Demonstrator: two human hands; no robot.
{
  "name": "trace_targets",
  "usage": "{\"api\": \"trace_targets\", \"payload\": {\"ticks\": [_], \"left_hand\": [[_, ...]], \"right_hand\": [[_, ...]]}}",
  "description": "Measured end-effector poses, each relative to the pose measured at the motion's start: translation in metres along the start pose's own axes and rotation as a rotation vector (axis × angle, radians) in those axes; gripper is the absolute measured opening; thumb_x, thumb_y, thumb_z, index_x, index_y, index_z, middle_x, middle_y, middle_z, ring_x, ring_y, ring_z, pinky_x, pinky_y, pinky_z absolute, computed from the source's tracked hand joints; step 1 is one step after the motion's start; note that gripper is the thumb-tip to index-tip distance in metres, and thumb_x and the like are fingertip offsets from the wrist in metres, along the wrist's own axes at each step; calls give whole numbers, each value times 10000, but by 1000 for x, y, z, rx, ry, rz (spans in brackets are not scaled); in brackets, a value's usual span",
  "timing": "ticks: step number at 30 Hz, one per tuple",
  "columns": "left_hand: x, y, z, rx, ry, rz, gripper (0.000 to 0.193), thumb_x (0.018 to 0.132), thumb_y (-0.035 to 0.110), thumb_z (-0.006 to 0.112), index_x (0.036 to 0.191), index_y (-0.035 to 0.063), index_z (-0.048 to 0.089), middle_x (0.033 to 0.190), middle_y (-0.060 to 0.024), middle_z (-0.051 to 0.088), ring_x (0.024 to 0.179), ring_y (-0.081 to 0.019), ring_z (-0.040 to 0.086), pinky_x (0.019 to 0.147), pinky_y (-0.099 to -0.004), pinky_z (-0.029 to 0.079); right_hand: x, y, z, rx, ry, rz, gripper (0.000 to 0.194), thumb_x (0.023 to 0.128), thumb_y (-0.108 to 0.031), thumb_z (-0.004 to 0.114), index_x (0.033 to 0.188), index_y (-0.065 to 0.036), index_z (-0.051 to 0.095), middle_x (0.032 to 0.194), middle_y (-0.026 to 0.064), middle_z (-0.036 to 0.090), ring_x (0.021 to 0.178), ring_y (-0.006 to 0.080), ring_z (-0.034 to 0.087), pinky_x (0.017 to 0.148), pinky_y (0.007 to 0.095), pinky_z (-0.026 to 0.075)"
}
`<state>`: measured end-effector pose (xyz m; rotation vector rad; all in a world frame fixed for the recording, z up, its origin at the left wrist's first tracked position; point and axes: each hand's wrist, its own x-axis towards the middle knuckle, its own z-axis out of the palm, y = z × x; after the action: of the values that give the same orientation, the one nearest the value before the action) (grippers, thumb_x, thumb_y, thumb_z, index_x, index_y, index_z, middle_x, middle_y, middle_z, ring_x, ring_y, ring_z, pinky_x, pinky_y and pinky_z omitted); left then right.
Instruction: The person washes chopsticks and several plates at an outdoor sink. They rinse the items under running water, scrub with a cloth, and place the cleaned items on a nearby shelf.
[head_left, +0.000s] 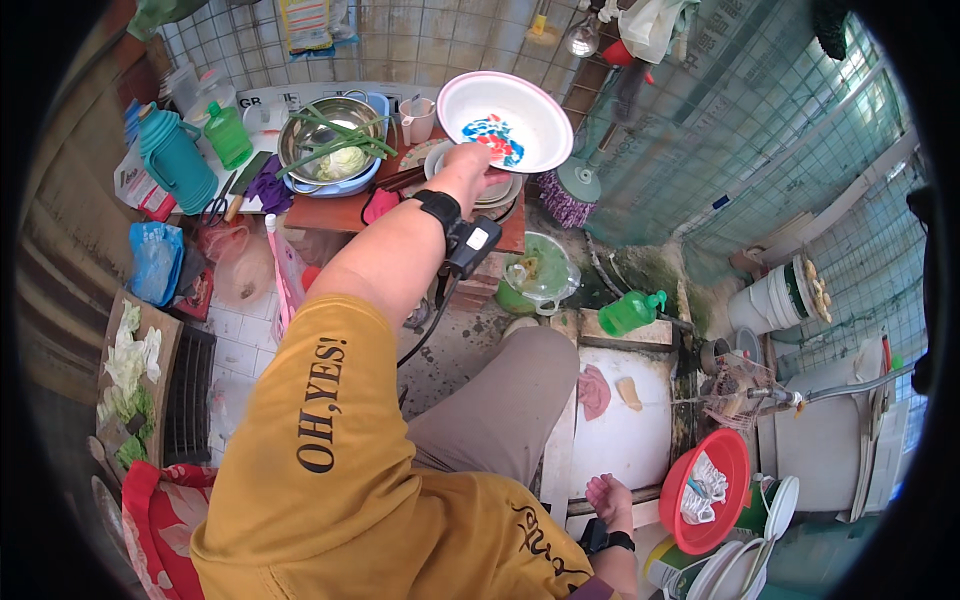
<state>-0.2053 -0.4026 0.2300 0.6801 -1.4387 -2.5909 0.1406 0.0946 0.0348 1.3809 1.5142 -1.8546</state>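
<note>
My left hand (469, 169) reaches forward and grips the near rim of a white enamel basin (532, 112) with a pink edge and a red and blue flower print. The basin is tilted, its inside facing me. Below that hand, stacked plates (499, 196) rest on a brown board table (322, 214). My right hand (609, 495) hangs low at the right, empty, its fingers loosely curled and apart. It is beside the white sink basin (622, 427), where a pink cloth (593, 392) and a piece of sponge (628, 394) lie.
A steel bowl with scallions and cabbage (334, 142) stands left of the plates, near a teal thermos (176, 161), a knife (247, 180) and scissors (217, 206). A green soap bottle (630, 311) stands behind the sink. A red basin (709, 517) holds white shoes.
</note>
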Motion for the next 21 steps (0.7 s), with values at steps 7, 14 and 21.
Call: {"api": "trace_targets", "payload": {"ticks": [7, 14, 21], "left_hand": [[2, 2, -38, 34, 58, -85, 312, 838, -23, 388, 1149, -4, 402, 1105, -169, 526, 946, -268, 590, 696, -377, 569], [12, -2, -66, 148, 36, -77, 336, 807, 93, 541, 1110, -10, 439, 969, -140, 521, 741, -270, 581, 609, -332, 562], [12, 16, -72, 506, 521, 248, 570, 682, 193, 752, 1111, -94, 509, 921, -131, 590, 908, -269, 605, 744, -360, 521]], "right_hand": [[-9, -10, -2, 2, 6, -41, 244, 917, -241, 450, 1038, -31, 483, 909, 108, 572, 802, 249, 573, 704, 374, 485], [-5, 0, -7, 51, 56, -19, 200, 889, -214, 485, 991, -43, 499, 886, 102, 579, 760, 239, 585, 662, 365, 498], [14, 8, -13, 125, 60, -44, 215, 880, -174, 508, 1015, -6, 491, 891, 127, 607, 717, 227, 615, 596, 339, 520]]}}
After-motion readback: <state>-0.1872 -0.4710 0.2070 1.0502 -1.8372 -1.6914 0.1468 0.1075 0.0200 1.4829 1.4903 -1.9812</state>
